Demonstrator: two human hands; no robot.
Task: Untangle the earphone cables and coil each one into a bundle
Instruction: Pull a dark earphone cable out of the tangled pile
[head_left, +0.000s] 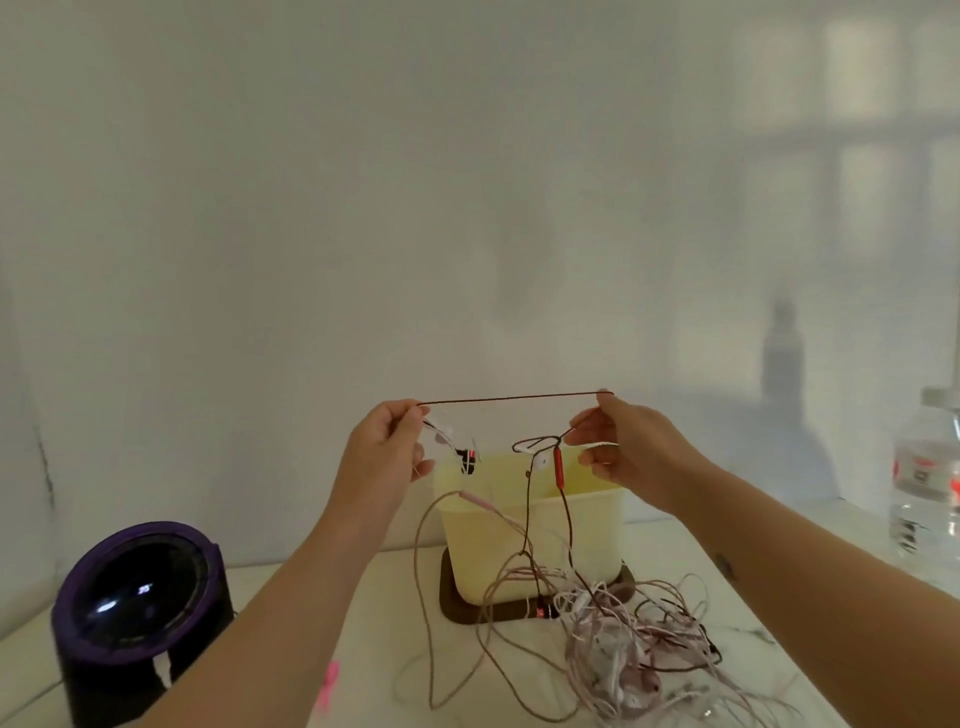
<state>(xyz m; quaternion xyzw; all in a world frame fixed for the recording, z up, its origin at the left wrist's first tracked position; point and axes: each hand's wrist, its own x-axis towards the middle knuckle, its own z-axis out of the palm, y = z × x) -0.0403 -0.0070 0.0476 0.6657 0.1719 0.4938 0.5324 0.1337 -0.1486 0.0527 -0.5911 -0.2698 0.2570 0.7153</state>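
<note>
1. Maroon earphone cable (514, 399) spans taut between both hands. The left hand (387, 447) pinches one side between thumb and fingertips, and the right hand (618, 441) pinches the other. Both are raised above the cream bin (535, 530).
2. It looks light, thin and limp, and likely to kink or snag. A gentle pinch on bare cord seems best, sliding along it rather than tugging at the red inline remote (558, 465), which hangs just below the right hand.
3. Its tails drop past the bin into the pink-and-white cable tangle (634, 639) on the bench (387, 613), well below both hands.
</note>
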